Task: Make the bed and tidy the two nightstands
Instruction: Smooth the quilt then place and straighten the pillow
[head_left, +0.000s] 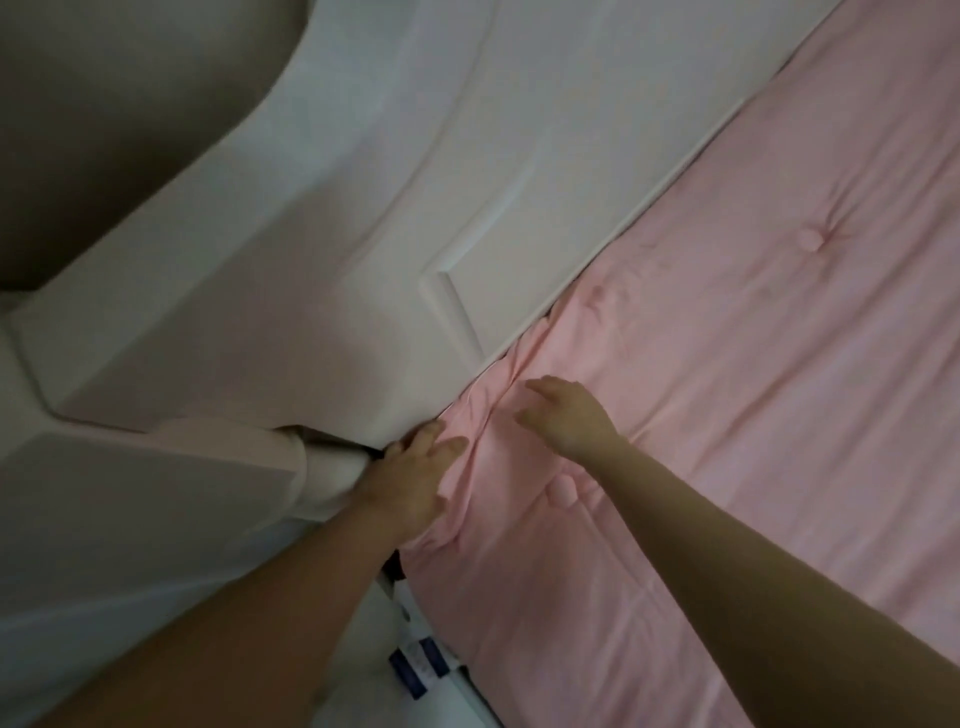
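Both hands down at corner of bed, where pink quilt (753, 364) met white headboard (363, 218). Left hand (410, 483) flat, fingers spread, pressing bunched quilt edge beside bedpost (327, 475); fingertips near gap betw. quilt and headboard. Right hand (569, 415) open, fingers loosely spread, palm down on or just above quilt, just right of left hand. Contact not certain. Neither hand pinching anything.

Progress (judgement): quilt already spread over mattress, lies mostly smooth to right and far along headboard. Wrinkles gathered only at this corner, under and betw. hands. So bed-making looked well along; corner tuck/smoothing was step in hand. No pillows in view, can't say if placed. Nightstands not in view, so nothing to report on that half of task; prob. all left to do.

Counts: 2 hands, 1 quilt, 1 headboard, 1 bedpost. 3 tufted buttons visible on quilt: near right forearm, far right, close to headboard edge. Blue-white tag (418, 662) at near side below quilt edge, prob. mattress label, 1 seen. Frame dim, soft.
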